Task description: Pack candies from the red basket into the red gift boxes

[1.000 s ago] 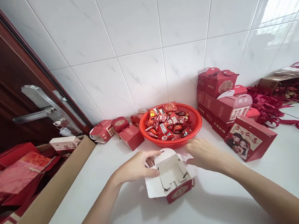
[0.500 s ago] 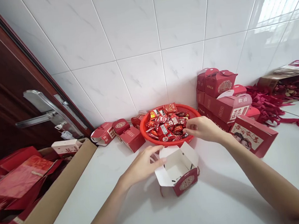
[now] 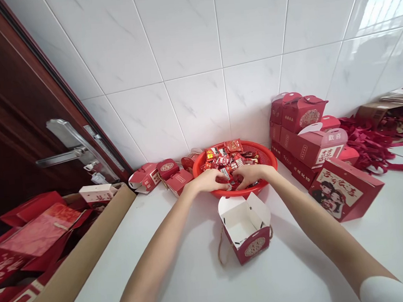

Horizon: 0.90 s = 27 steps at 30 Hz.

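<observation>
A red plastic basket (image 3: 268,157) by the wall holds a heap of red-wrapped candies (image 3: 223,161). My left hand (image 3: 209,180) reaches over its near left rim, thumb and fingers curved apart at the candies. From the right, my right hand (image 3: 252,174) reaches in too, its fingers spread down on the candies close to the left fingertips. Part of the heap is hidden by both hands. In front of the basket stands an open red gift box (image 3: 252,245), its white flaps up and its white inside showing. A twine handle (image 3: 221,249) hangs at its left side.
Stacked red gift boxes (image 3: 301,148) and a larger red box (image 3: 347,188) stand on the right, near red ribbons (image 3: 364,140). Small red boxes (image 3: 146,176) lie left of the basket. A cardboard carton (image 3: 100,242) of red packaging fills the left, beside a door (image 3: 13,105).
My left hand has left the open gift box and moved forward into the candy basket. My right hand has shifted left and deeper over the candies, its fingers spreading.
</observation>
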{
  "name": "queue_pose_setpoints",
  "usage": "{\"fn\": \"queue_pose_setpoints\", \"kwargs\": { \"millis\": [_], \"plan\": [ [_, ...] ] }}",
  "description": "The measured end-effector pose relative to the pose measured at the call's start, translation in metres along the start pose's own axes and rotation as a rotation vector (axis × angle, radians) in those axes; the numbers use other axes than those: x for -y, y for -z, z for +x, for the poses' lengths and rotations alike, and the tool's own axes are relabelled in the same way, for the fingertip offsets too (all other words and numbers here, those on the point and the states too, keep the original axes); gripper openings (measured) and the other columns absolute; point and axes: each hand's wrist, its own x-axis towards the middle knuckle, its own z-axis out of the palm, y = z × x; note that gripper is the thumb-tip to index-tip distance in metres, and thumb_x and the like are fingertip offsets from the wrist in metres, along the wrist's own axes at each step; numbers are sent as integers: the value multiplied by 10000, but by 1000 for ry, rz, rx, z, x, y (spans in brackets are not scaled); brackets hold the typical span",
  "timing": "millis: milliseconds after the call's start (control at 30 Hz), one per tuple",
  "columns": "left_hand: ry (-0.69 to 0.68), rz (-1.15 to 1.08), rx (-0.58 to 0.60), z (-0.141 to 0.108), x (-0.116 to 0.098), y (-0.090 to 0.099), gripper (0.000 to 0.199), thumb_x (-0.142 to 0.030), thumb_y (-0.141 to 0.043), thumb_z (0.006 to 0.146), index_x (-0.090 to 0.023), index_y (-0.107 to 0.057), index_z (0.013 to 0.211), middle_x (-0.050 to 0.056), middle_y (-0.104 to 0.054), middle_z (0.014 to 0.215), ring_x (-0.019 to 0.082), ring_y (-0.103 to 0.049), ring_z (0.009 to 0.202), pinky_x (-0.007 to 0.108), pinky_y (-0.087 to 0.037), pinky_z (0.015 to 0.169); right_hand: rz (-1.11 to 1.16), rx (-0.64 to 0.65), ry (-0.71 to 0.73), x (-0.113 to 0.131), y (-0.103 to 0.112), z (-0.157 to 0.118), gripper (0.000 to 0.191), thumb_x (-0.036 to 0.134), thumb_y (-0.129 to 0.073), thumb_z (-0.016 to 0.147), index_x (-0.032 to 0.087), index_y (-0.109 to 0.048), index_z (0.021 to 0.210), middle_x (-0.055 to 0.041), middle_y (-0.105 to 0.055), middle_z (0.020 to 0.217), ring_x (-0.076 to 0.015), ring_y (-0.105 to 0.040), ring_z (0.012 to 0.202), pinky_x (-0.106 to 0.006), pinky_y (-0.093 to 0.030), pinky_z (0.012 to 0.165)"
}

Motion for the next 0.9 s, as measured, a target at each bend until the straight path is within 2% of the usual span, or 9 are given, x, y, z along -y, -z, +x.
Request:
{"fn": "queue_pose_setpoints", "kwargs": {
  "millis": [67,167,267,367,533,600,667,800,900],
  "plan": [
    [69,69,11,10,-1,-2,530,-401,-779,658,-249,-750,1164,101,-715,1135,330,-655,1072,355,-505,897,-4,11,-17,1,-5,3,306,383,-818,657,235,-662,873,-31,-718,882,-232,-668,793,-276,-462,621],
    [224,217,52,20,-9,-9,865,-426,-814,631,-286,-540,1439,171,-548,1404,410,-567,1248,438,-489,965,-8,9,-46,1,-12,5,438,387,-811,667,225,-635,1035,-74,-724,1026,-261,-681,887,-296,-496,668],
    [296,279,48,28,-16,-17,961,-406,-830,610,-288,-455,1487,203,-442,1502,474,-507,1312,502,-468,1001,-19,7,-68,1,-19,5,459,411,-782,692,202,-614,1064,-112,-723,1046,-289,-684,893,-324,-505,672],
    [272,275,16,32,-17,-22,923,-365,-838,577,-253,-502,1430,207,-512,1432,469,-563,1245,501,-477,988,-24,-9,-53,1,-22,4,395,409,-754,727,183,-617,1019,-127,-725,1018,-302,-683,882,-335,-496,675],
    [163,183,-81,31,-10,-22,631,-233,-796,597,-233,-644,1209,141,-665,1238,396,-633,1138,435,-514,923,14,-105,21,-1,-20,6,437,334,-797,715,159,-622,1076,-117,-724,1043,-285,-676,914,-314,-482,704],
    [122,106,-140,30,-8,-21,588,-181,-770,619,-231,-652,1193,103,-705,1172,358,-649,1117,396,-522,911,48,-162,44,-2,-19,6,492,326,-821,705,160,-619,1123,-101,-729,1049,-277,-677,929,-313,-485,730],
    [103,15,-221,31,-7,-20,565,-163,-725,684,-222,-627,1237,66,-725,1136,298,-676,1070,356,-524,914,89,-223,55,-3,-18,6,446,277,-809,726,166,-629,1118,-78,-741,1021,-258,-686,922,-306,-488,755],
    [98,-153,-377,34,-2,-20,549,-221,-654,826,-166,-517,1355,76,-674,1277,214,-666,1122,294,-504,987,162,-369,35,-4,-15,6,129,164,-636,866,167,-662,993,-65,-756,947,-208,-703,885,-277,-489,782],
    [72,-398,-485,37,4,-22,567,-227,-725,782,-170,-555,1320,88,-597,1407,223,-560,1311,293,-426,1104,185,-457,-1,-6,-14,6,129,166,-538,930,169,-666,936,-80,-756,995,-202,-697,919,-279,-487,797]
  ]
}}
